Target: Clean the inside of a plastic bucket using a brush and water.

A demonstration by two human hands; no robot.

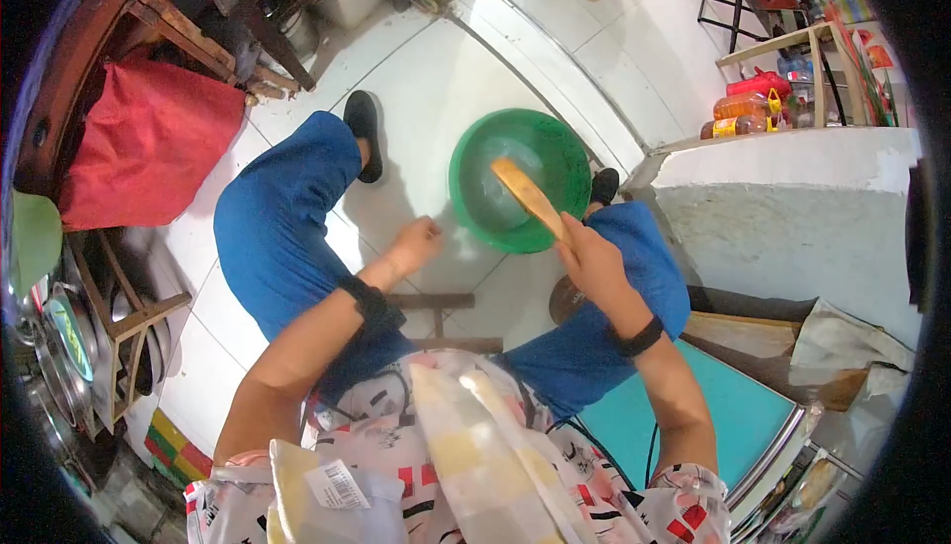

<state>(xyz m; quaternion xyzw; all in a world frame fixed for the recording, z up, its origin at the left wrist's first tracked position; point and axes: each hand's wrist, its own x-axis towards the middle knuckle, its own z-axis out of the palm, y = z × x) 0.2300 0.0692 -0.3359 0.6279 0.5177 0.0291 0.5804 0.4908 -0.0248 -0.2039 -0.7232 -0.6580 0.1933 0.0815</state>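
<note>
A green plastic basin [462, 206] stands on the tiled floor between my feet, with cloudy liquid in it. My right hand [594, 258] grips one end of a long, flat, yellow-brown wooden tool [529, 195], possibly a spatula or brush. The tool's rounded far end hangs over the basin; I cannot tell whether it touches the liquid. My left hand [416, 243] is slightly blurred, left of the basin's near rim and apart from it. Its fingers are curled in, and nothing shows in them.
A dark round object [566, 300] lies partly hidden beside my right wrist. Red cloth [152, 146] hangs at the left, above a wooden rack [141, 321] with metal pans. A low wall [780, 209] rises at the right, near a turquoise panel [706, 410]. Bottles [739, 113] stand beyond.
</note>
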